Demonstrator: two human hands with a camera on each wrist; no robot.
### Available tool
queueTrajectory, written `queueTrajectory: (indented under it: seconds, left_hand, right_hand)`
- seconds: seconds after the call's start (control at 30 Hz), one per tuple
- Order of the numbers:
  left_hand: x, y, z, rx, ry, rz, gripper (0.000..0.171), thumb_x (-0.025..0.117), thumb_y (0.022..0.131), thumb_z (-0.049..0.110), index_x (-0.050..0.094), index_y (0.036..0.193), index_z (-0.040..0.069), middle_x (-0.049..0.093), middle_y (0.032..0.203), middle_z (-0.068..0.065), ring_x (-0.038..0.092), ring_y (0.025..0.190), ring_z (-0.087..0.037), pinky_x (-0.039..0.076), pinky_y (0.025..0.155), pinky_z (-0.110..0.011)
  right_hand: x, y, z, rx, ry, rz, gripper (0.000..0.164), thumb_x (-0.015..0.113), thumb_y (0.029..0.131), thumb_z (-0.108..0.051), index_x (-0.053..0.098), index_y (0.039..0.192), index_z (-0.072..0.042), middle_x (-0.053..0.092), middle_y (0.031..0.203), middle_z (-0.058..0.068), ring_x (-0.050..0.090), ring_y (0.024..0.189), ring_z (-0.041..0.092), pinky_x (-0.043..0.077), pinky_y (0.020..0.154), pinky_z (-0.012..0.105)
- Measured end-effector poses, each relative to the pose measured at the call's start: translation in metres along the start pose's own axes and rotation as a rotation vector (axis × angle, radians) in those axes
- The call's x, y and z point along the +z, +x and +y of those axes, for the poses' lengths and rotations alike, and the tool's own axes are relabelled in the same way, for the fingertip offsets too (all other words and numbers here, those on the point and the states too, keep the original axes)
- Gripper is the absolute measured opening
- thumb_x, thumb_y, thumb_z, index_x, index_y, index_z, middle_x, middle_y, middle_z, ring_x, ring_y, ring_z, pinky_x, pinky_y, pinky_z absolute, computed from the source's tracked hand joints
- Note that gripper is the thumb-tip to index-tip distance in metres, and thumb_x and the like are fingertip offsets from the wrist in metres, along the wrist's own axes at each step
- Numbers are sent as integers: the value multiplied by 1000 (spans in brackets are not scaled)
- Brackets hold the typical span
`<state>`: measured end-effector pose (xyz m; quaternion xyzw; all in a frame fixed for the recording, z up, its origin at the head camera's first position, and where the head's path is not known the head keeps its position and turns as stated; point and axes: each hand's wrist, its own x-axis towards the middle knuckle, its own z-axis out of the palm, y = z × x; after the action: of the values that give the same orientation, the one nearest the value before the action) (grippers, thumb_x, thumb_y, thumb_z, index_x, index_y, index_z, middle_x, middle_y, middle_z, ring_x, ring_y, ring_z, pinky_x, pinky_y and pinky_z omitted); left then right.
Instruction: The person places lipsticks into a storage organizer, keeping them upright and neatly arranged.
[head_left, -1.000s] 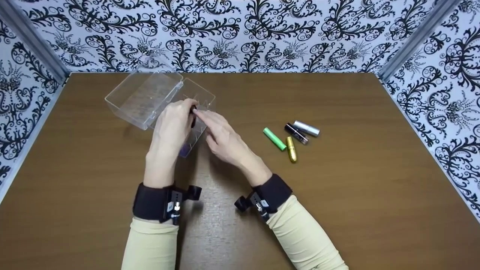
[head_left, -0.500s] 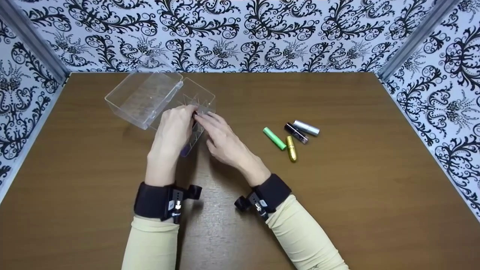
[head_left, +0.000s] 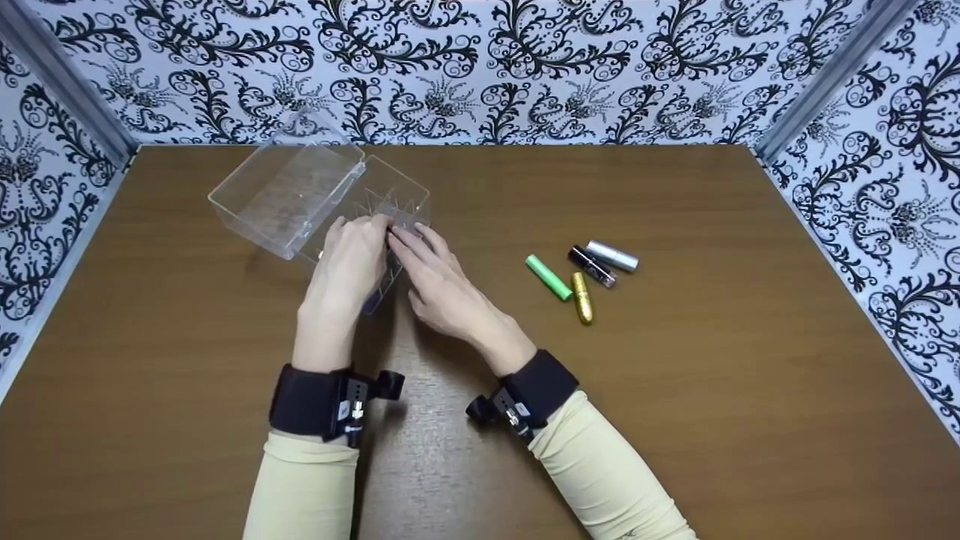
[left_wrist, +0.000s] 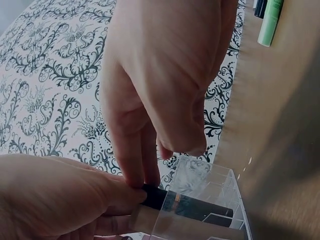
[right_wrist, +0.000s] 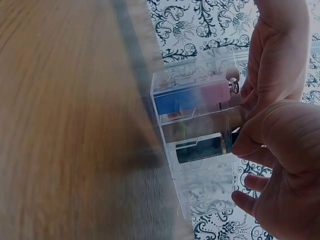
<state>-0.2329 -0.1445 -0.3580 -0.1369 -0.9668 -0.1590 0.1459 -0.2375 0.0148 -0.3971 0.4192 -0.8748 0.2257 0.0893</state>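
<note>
A clear divided plastic organizer box (head_left: 409, 180) stands at the left of the table, its hinged lid (head_left: 289, 195) swung back. In one compartment is a black cosmetic tube (right_wrist: 200, 150) with a gold ring. My left hand (head_left: 345, 262) pinches the tube's top end, which sticks out of the box. Beside it, my right hand (head_left: 446, 289) touches the same end with fairly straight fingers. A beige-brown tube (right_wrist: 197, 126) lies in the neighbouring compartment. Past that sits a blue-and-pink container (right_wrist: 192, 98) with a clear round knob. In the head view my hands hide much of the box.
Right of the hands lie loose cosmetic tubes: a green one (head_left: 548, 277), a gold one (head_left: 582, 298), a black one (head_left: 592, 267) and a silver one (head_left: 613, 256). Patterned wall panels (head_left: 480, 75) border the brown table (head_left: 712, 360) at the back and sides.
The black tube has sunk lower into its compartment, mostly out of sight in the head view. Both hands have come down slightly with it, and the left has shifted a little toward the person.
</note>
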Motion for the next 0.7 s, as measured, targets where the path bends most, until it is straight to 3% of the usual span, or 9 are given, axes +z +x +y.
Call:
queueTrajectory:
  seconds: [0.37, 0.6, 0.7]
  left_hand:
    - [1, 2, 4, -43, 57, -58, 18, 57, 92, -2, 63, 106, -11, 70, 103, -29, 66, 107, -43, 37, 111, -61]
    - [-1, 2, 5, -40, 58, -74, 20, 57, 93, 1, 63, 108, -11, 70, 105, -28, 66, 106, -43, 38, 110, -59]
    - [-1, 2, 4, -28, 52, -51, 22, 60, 92, 2, 64, 110, -11, 70, 104, -28, 67, 103, -45, 41, 107, -58]
  right_hand:
    - [-1, 0, -2, 51, -32, -71, 68, 57, 88, 9, 35, 152, 8, 34, 160, 21, 22, 149, 42, 22, 122, 47]
    - [-2, 0, 2, 42, 4, -35, 63, 54, 89, 9, 38, 150, 8, 38, 157, 22, 28, 147, 41, 20, 123, 44]
    - [-5, -1, 4, 33, 29, -7, 60, 53, 90, 10, 40, 148, 9, 42, 154, 24, 33, 145, 40, 20, 123, 42]
